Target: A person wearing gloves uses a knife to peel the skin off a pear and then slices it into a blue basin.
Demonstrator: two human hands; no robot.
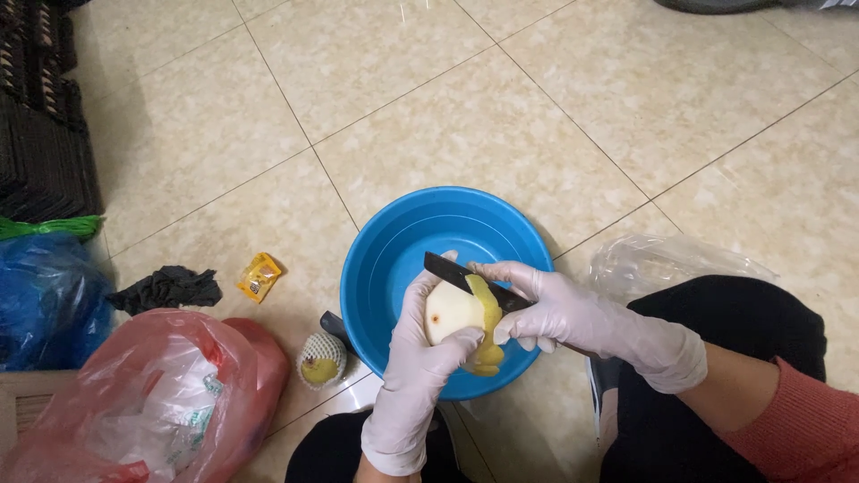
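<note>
A beige tiled floor [501, 116] fills the view. On it sits a round blue plastic basin [394, 241], with a red plastic bag [215, 376] of white contents to its left and a blue bag [45, 300] beyond that. A clear plastic bag [671, 264] lies right of the basin. Over the basin's near rim, the gloved left hand [416, 358] is closed around a partly peeled pear [447, 313], thumb across its front. The gloved right hand [559, 313] is closed on a dark knife [465, 279], whose blade lies against the fruit's top; a yellow peel strip [488, 331] hangs down. A net-wrapped pear [320, 360], a dark rag [170, 288] and a small yellow wrapper [259, 275] lie left.
</note>
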